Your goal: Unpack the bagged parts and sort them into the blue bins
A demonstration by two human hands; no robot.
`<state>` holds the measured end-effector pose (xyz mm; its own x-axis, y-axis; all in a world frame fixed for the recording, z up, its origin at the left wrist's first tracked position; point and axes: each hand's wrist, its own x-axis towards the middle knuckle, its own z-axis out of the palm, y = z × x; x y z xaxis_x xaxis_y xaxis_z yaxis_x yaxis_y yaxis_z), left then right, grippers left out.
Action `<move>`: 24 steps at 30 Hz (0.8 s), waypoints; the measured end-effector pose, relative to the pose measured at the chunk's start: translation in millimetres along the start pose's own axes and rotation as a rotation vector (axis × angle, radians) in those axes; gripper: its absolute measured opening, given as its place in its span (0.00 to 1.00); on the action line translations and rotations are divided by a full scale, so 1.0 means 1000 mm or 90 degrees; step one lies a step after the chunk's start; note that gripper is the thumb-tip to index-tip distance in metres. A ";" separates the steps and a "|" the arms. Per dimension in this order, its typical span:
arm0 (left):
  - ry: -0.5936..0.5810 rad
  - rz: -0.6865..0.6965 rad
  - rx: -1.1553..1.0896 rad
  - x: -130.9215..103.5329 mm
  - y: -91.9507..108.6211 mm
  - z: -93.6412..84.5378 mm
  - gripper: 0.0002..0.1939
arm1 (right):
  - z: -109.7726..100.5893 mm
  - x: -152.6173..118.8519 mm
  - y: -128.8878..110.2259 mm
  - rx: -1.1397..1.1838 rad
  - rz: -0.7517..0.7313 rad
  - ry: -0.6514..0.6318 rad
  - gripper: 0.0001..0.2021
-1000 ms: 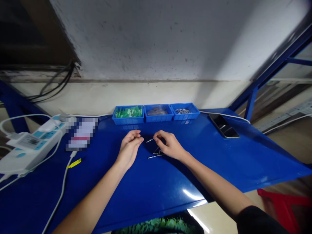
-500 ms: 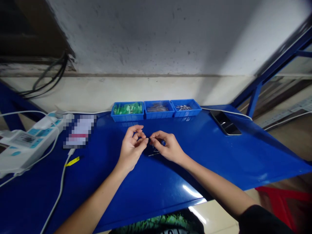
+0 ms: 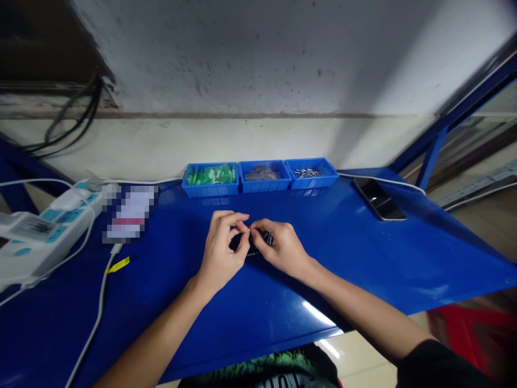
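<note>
My left hand [image 3: 224, 245] and my right hand [image 3: 283, 245] meet fingertip to fingertip over the middle of the blue table [image 3: 242, 315]. The right thumb and forefinger pinch something tiny with a shiny tip, too small to name. Left thumb and fingers curl in a pinch against the same spot; whatever lies between them is hidden. Under and between the hands lie several thin silver metal pins [image 3: 252, 253], partly covered by the right fingers.
Along the wall stand three blue bins: one of green packets [image 3: 210, 187], one of greyish pieces in clear plastic [image 3: 264, 184], one of silver metal pieces [image 3: 313, 180]. A phone [image 3: 379, 199] lies right; a power strip [image 3: 60, 221] and cable [image 3: 99, 310] lie left.
My left hand has moved right and its fingers have closed to meet the right fingertips. My right hand stays in its pinch. The view has shifted slightly.
</note>
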<state>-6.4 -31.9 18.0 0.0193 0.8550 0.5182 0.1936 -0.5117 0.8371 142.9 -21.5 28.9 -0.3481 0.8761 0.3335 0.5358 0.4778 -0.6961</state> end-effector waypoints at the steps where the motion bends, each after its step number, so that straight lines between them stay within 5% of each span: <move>1: -0.002 0.007 0.009 0.000 0.000 0.000 0.19 | 0.001 0.000 0.000 -0.001 0.003 0.006 0.09; 8: 0.019 0.033 0.041 -0.003 0.000 0.006 0.16 | 0.004 -0.002 -0.003 0.043 0.070 0.061 0.08; 15: 0.053 0.060 0.021 -0.004 -0.003 0.007 0.17 | 0.006 0.002 -0.002 0.266 0.141 0.053 0.09; 24: 0.081 -0.150 -0.218 0.004 0.006 0.003 0.18 | 0.011 0.001 -0.002 0.469 0.205 -0.008 0.11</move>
<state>-1.9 -30.6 24.3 -0.1122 0.9456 0.3053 -0.1596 -0.3204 0.9337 132.6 -22.5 23.8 -0.2741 0.9609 0.0403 -0.0326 0.0326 -0.9989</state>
